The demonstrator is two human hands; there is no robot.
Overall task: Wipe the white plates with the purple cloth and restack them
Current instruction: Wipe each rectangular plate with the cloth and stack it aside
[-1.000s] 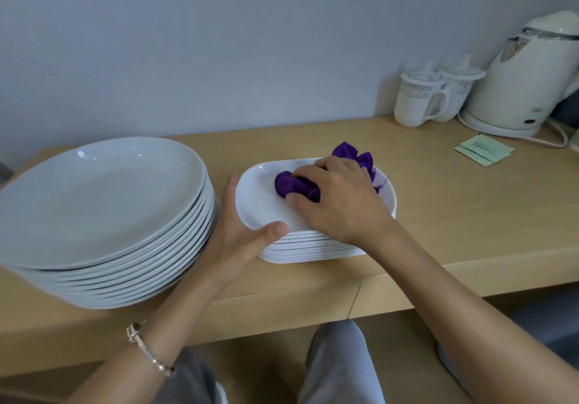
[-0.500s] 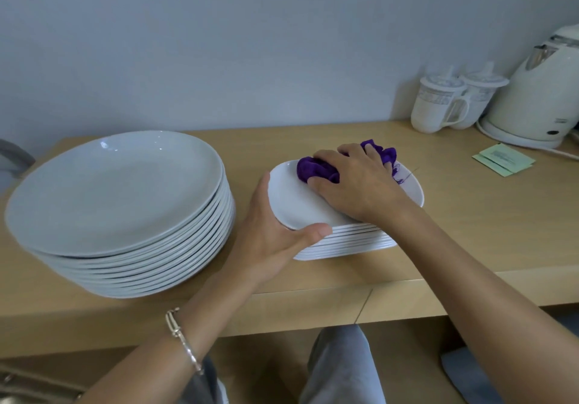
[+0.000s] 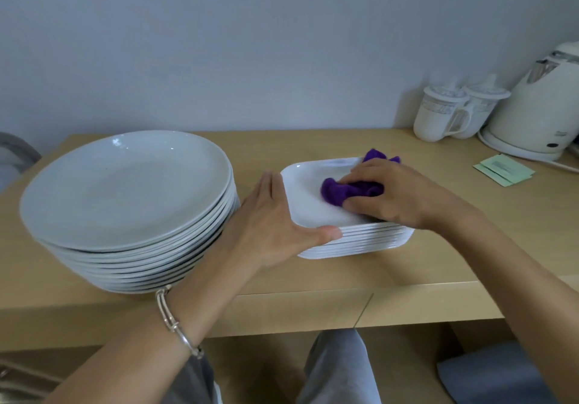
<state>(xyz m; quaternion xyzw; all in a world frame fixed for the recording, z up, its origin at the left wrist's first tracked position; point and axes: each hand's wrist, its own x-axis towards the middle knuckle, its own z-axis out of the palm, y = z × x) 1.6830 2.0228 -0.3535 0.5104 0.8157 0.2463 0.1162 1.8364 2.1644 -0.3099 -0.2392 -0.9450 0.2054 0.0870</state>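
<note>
Centre right of the frame: stack of white rectangular plates (image 3: 360, 244) with rounded corners, resting on the light wooden surface (image 3: 438, 256). On the top plate (image 3: 308, 198) of that stack, toward its right half, a bunched purple cloth (image 3: 340, 191), pressed against the white face and gripped by the right hand (image 3: 404, 197), fingers curled over the bunch and thumb at its near side; a further tuft of cloth showing beyond the knuckles at the plate's far right corner. At the stack's near left corner, the left hand (image 3: 275, 225), spread wide with nothing gripped: fingers straight along the left edge of the stack, thumb laid along the near rim of the top plate. Silver bracelet (image 3: 175, 322) on the left wrist, lower left of centre. Left half of the frame: taller stack of round white plates (image 3: 125, 190), just beside the left hand and apart from the rectangular stack. Upper right, against the pale wall (image 3: 250, 43): two lidded mugs (image 3: 438, 118) side by side, next to a cream electric kettle (image 3: 539, 115) on its base. Below the kettle, near the right edge: green sachets (image 3: 504, 170) lying flat on the surface. Bottom centre: grey trouser legs (image 3: 338, 369) below the surface edge.
</note>
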